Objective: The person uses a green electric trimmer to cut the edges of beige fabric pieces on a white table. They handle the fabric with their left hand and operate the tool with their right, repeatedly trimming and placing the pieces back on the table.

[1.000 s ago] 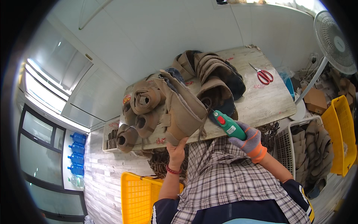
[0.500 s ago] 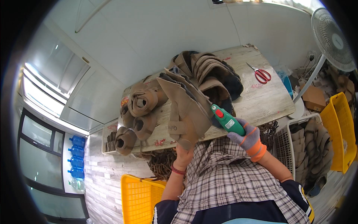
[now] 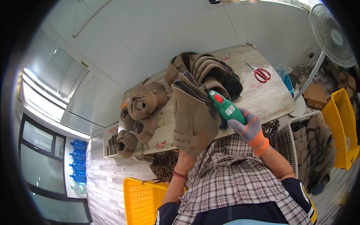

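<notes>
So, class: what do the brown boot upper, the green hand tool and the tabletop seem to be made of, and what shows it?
Boot upper: likely suede or felt-like fabric; matte tan, folds softly, stitched band.
Green hand tool: probably moulded plastic; smooth, slightly glossy shell, red button.
Tabletop: apparently wood or wood-look board; pale grain, worn with reddish stains.

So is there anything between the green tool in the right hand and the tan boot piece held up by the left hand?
Nothing visible. The right hand in its grey-and-orange glove points the green tool at the upper edge of the tan boot piece, which the left hand holds from below. The tool's tip sits right at the piece.
</notes>
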The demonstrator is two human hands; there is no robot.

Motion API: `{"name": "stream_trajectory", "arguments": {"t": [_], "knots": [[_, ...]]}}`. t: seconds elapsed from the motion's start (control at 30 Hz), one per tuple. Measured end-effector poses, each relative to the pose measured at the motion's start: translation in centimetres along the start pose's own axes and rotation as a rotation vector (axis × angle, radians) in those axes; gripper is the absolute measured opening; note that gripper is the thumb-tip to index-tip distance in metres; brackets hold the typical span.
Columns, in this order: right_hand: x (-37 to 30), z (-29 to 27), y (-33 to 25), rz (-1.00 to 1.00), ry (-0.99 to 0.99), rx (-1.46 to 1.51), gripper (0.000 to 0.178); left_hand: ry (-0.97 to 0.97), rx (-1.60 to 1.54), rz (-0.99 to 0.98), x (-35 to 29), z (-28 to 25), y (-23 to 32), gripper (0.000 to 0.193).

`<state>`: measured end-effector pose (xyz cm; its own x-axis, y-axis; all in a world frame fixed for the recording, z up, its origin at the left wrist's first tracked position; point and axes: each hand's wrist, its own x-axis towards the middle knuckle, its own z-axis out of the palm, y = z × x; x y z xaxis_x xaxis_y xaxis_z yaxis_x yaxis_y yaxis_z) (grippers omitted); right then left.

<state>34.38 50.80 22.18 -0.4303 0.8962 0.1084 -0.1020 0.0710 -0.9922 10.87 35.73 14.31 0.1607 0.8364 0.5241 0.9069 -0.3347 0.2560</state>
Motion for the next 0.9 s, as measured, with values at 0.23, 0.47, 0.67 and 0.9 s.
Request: {"name": "stream_trajectory", "arguments": {"t": [0.23,0.47,0.67,0.9], "knots": [[2.2,-1.5,1.0,-0.075,0.144,0.001,0.048,0.296,0.159,-0.085,2.6,-1.4,-2.4,0.041],[1.6,-3.1,2.8,0.035,0.158,-0.025,0.047,0.37,0.239,-0.219,10.9,-5.3,-11.3,0.023],[1.1,-3.5,3.7,-0.041,0.197,-0.236,0.051,0.277,0.012,-0.926,13.1,-7.1,-15.0,0.022],[1.0,-3.1,2.3,-0.418,0.106,-0.638,0.062,0.818,-1.487,-0.667,15.1,-13.3,-6.2,0.032]]}}
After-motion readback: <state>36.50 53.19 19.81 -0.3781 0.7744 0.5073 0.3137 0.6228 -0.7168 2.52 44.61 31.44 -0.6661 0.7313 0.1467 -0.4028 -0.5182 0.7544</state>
